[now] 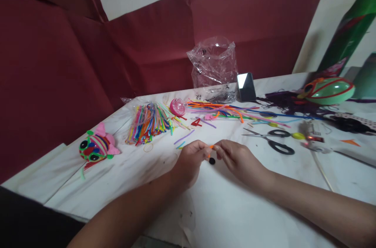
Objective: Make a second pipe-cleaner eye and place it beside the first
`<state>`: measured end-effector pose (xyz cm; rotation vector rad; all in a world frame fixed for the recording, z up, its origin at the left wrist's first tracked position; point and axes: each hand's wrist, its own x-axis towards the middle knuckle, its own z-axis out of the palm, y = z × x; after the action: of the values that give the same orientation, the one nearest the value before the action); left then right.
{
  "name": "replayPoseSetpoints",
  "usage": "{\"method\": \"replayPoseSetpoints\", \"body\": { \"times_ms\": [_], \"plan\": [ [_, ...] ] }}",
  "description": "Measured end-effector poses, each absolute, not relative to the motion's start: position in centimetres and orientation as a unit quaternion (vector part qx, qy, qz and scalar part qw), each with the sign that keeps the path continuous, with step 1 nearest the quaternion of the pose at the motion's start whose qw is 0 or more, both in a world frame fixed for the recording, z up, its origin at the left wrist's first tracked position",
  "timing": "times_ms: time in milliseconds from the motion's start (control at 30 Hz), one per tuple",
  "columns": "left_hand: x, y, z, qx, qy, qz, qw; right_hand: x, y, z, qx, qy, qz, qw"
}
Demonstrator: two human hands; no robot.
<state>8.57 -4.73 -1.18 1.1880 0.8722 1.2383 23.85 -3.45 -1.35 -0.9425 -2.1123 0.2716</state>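
My left hand and my right hand meet over the middle of the table, fingertips pinched together. Between them shows a short orange pipe cleaner piece, with a bit hanging down; my fingers cover much of it. A small black disc appears just below the fingertips; whether it touches the orange piece I cannot tell. Scissors with black handles lie to the right of my right hand, blades parted. Left of my hands are loose purple and blue-yellow pipe cleaner bits.
A bag of colourful pipe cleaners, a pink ball and long loose pipe cleaners lie beyond my hands. A decorated fish-like toy sits at left. Behind stand a clear plastic bag and a phone. A green balloon-shaped craft is at right.
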Motion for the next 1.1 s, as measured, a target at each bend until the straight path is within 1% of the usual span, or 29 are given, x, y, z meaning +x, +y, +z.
{"method": "replayPoseSetpoints", "body": {
  "times_ms": [100, 267, 333, 500, 733, 833, 967, 1100],
  "plan": [
    [8.6, -4.8, -1.1, 0.502, 0.36, 0.525, 0.585, 23.8, -3.7, -1.0, -0.381, -0.822, 0.145, 0.399],
    [8.5, -4.7, -0.8, 0.483, 0.335, 0.538, 0.604, 24.0, -3.8, -0.6, -0.358, -0.792, 0.296, 0.396],
    [8.1, -4.5, -0.8, 0.47, 0.342, 0.555, 0.596, 24.2, -3.7, -0.7, -0.365, -0.777, 0.319, 0.403],
    [7.6, -4.2, -0.9, 0.477, 0.375, 0.549, 0.574, 24.2, -3.7, -1.0, -0.393, -0.765, 0.282, 0.426],
    [8.4, -4.9, -0.6, 0.506, 0.39, 0.496, 0.587, 24.2, -4.0, -0.8, -0.321, -0.827, 0.127, 0.444],
    [8.2, -4.7, -0.8, 0.496, 0.376, 0.495, 0.606, 24.3, -3.9, -0.7, -0.344, -0.814, 0.127, 0.45],
    [8.0, -4.6, -0.9, 0.504, 0.391, 0.474, 0.607, 24.2, -3.9, -0.8, -0.356, -0.809, 0.135, 0.447],
    [8.3, -4.6, -0.9, 0.475, 0.338, 0.487, 0.65, 24.0, -4.1, -0.7, -0.362, -0.801, 0.164, 0.448]
  ]
}}
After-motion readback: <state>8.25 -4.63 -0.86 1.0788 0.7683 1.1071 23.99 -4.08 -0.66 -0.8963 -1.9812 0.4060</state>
